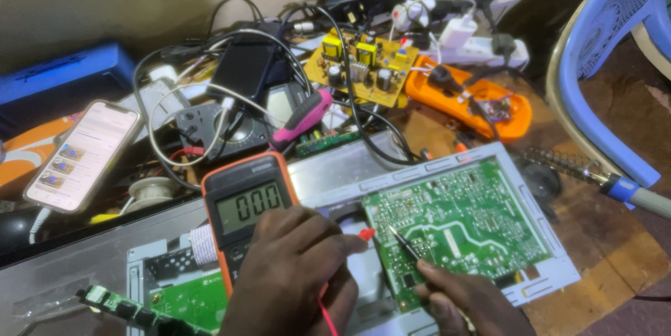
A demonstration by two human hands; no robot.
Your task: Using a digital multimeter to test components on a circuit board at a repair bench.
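My left hand (293,273) holds a red test probe (366,234), its tip at the left edge of a green circuit board (461,217). My right hand (468,304) grips a black test probe (405,245) whose metal tip touches the board's lower left area. The board sits in a white metal frame (545,238). An orange-cased multimeter (244,203) with a lit digital display lies just behind my left hand, partly covered by it.
A phone with a lit screen (84,154) lies at left. A yellow circuit board (363,63), an orange tool case (468,98), power strips and tangled cables crowd the back. A soldering iron (615,186) rests at right beside a blue plastic chair (601,49).
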